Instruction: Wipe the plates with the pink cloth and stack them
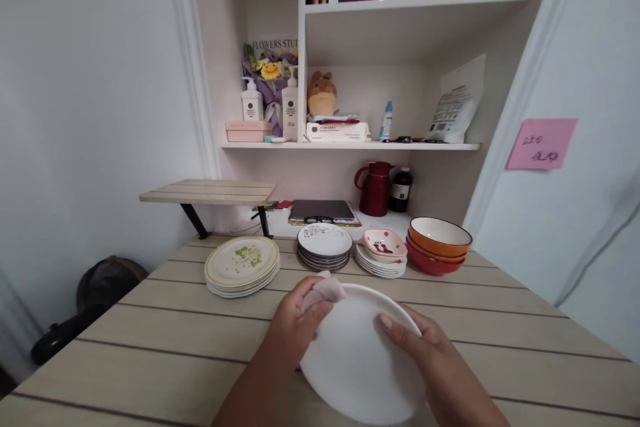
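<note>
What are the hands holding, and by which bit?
A white plate: the right hand grips its upper-right rim; the left holds a cloth at its upper-left.

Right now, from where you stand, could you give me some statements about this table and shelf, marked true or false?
1. The right hand grips the white plate. True.
2. The left hand is empty. False: the left hand holds a pale cloth.
3. An orange bowl tops the stack at the right. True.
4. The pink bowl lies upside down. False: the pink bowl stands upright on small white plates.
</note>
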`<act>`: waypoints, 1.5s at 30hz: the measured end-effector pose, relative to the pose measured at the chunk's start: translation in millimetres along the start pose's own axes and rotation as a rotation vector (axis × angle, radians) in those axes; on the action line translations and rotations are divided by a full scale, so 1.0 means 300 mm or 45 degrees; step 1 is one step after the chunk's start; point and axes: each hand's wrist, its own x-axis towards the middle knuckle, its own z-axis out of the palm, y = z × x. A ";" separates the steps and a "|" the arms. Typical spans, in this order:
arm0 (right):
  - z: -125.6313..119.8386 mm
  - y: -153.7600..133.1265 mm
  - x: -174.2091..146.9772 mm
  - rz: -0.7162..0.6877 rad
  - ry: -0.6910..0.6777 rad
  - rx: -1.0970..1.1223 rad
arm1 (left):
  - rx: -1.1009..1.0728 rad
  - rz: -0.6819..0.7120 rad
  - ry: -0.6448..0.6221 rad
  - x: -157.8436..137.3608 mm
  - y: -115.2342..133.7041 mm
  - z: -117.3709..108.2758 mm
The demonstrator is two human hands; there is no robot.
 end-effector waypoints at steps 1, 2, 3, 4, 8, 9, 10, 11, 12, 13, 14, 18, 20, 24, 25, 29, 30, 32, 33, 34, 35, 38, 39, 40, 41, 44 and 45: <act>0.001 0.012 0.008 -0.022 0.041 0.029 | -0.026 0.008 0.017 0.010 -0.014 0.002; 0.002 0.021 0.015 -0.033 0.075 0.063 | -0.051 0.021 0.034 0.021 -0.029 0.004; 0.004 0.026 0.020 -0.038 0.103 0.098 | -0.077 0.036 0.054 0.031 -0.044 0.005; 0.007 0.029 0.024 -0.035 0.128 0.133 | -0.108 0.049 0.077 0.040 -0.060 0.007; 0.017 0.024 0.027 -0.018 0.268 0.294 | -0.308 0.008 0.154 0.061 -0.106 0.014; 0.019 0.024 0.027 -0.022 0.293 0.330 | -0.355 -0.012 0.170 0.062 -0.112 0.016; 0.020 0.026 0.028 -0.028 0.306 0.361 | -0.394 -0.026 0.187 0.061 -0.116 0.019; 0.020 0.029 0.028 -0.032 0.313 0.385 | -0.423 -0.036 0.209 0.060 -0.120 0.021; 0.020 0.033 0.029 -0.032 0.322 0.400 | -0.446 -0.044 0.235 0.059 -0.122 0.025; 0.019 0.039 0.030 -0.030 0.331 0.412 | -0.468 -0.054 0.256 0.057 -0.125 0.028; 0.018 0.044 0.031 -0.030 0.337 0.421 | -0.489 -0.066 0.270 0.056 -0.129 0.032; 0.013 0.059 0.037 -0.063 0.357 0.476 | -0.567 -0.102 0.271 0.056 -0.158 0.052; 0.009 0.061 0.040 -0.079 0.388 0.508 | -0.586 -0.107 0.261 0.060 -0.179 0.063; 0.003 0.063 0.045 -0.112 0.422 0.551 | -0.612 -0.109 0.227 0.055 -0.209 0.086; 0.001 0.065 0.046 -0.124 0.422 0.559 | -0.612 -0.114 0.220 0.049 -0.211 0.092; -0.002 0.074 0.053 -0.150 0.422 0.605 | -0.635 -0.148 0.207 0.022 -0.205 0.116; -0.001 0.074 0.054 -0.150 0.415 0.607 | -0.644 -0.143 0.208 0.017 -0.199 0.120; 0.003 0.068 0.053 -0.137 0.390 0.583 | -0.644 -0.123 0.225 0.013 -0.183 0.118; 0.005 0.062 0.050 -0.121 0.366 0.564 | -0.637 -0.112 0.238 0.014 -0.171 0.113; 0.008 0.054 0.046 -0.096 0.333 0.545 | -0.627 -0.102 0.249 0.015 -0.158 0.105; 0.010 0.045 0.040 -0.063 0.291 0.525 | -0.613 -0.091 0.252 0.016 -0.143 0.094; 0.013 0.012 0.015 0.017 0.160 0.439 | -0.553 -0.046 0.213 0.018 -0.091 0.052; 0.013 0.000 0.005 0.030 0.138 0.400 | -0.522 -0.053 0.196 0.017 -0.075 0.036; 0.013 -0.010 -0.004 0.036 0.121 0.366 | -0.494 -0.060 0.181 0.016 -0.061 0.021; 0.012 -0.020 -0.012 0.041 0.107 0.342 | -0.467 -0.067 0.162 0.014 -0.048 0.007; 0.010 -0.042 -0.031 0.065 0.050 0.305 | -0.383 -0.053 0.095 0.006 -0.018 -0.024; 0.010 -0.048 -0.035 0.073 0.020 0.296 | -0.348 -0.045 0.071 0.002 -0.009 -0.029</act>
